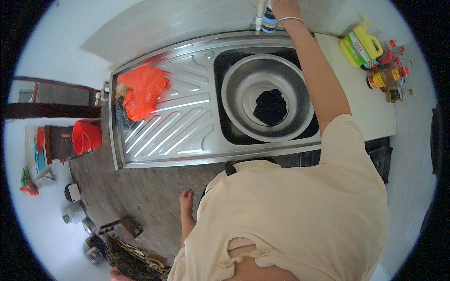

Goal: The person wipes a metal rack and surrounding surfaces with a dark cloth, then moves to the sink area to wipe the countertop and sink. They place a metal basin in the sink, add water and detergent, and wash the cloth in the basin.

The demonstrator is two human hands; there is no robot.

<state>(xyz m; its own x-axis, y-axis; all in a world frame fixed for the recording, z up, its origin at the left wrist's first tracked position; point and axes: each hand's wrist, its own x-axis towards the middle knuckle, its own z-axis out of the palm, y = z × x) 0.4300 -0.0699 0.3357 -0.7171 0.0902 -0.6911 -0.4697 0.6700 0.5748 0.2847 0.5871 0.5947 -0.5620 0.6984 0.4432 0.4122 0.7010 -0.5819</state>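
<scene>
My right hand [286,8] is raised at the top edge, partly cut off, beside a dark bottle with a blue band [269,21]; whether it grips the bottle is hidden. A pale bracelet circles that wrist. Below the arm, a round stainless steel basin [239,116] sits in the sink bowl and holds a bunched black cloth-like item [270,107]. My left hand [186,199] hangs low beside my body, over the floor, away from the sink, fingers loosely curled, with no object visible in it.
An orange-red plastic bag [144,91] lies on the ribbed drainboard [182,109]. Right of the sink stand a yellow jug [360,45] and several bottles [385,78]. A white pipe [259,17] rises behind the sink. A red bucket [82,137] is at the left.
</scene>
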